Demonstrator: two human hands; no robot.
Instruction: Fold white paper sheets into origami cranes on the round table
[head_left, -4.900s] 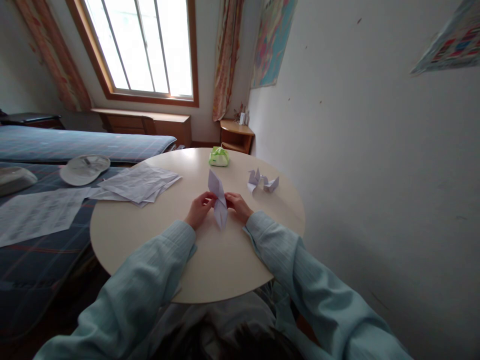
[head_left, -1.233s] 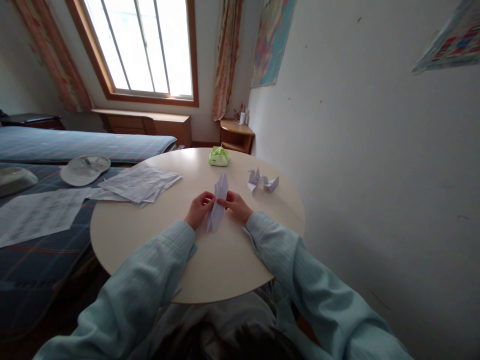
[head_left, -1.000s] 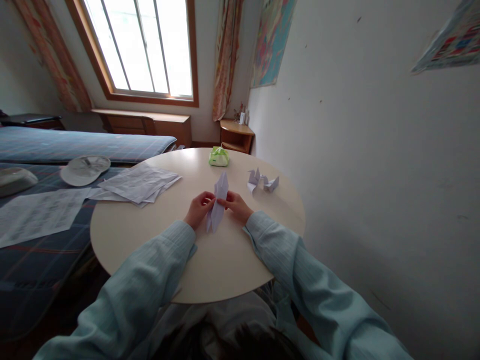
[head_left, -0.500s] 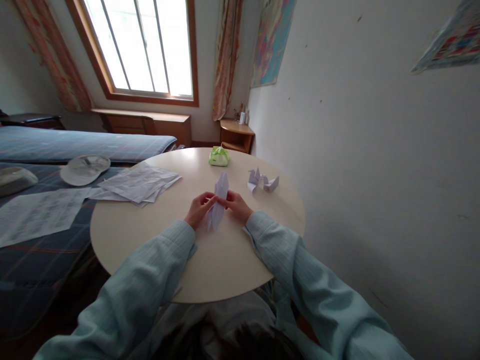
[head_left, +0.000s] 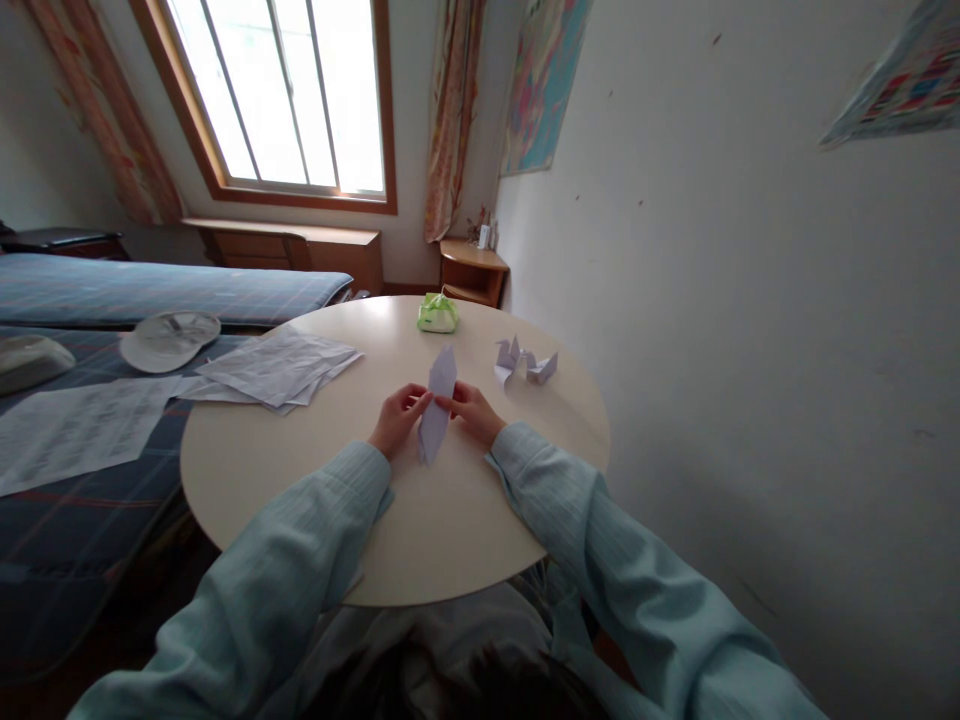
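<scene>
A long, narrow piece of folded white paper, pointed at its ends, is held just over the round table. My left hand pinches its left edge between thumb and fingers. From the other side, my right hand grips it, with the thumb lying on the paper near its middle. Both hands are closed, and their lower fingers are partly hidden. Beyond my right hand stand two folded paper figures, one with upright points and another lower and boat-like.
A green-and-white tissue pack sits at the table's far side. Loose printed sheets overlap the left edge. A pale cap lies on the plaid bed. The white wall rises close on the right.
The folded paper's lower part looks narrower and flatter, its split lower points now closer together. My hands have barely shifted, and the other objects are unmoved.
</scene>
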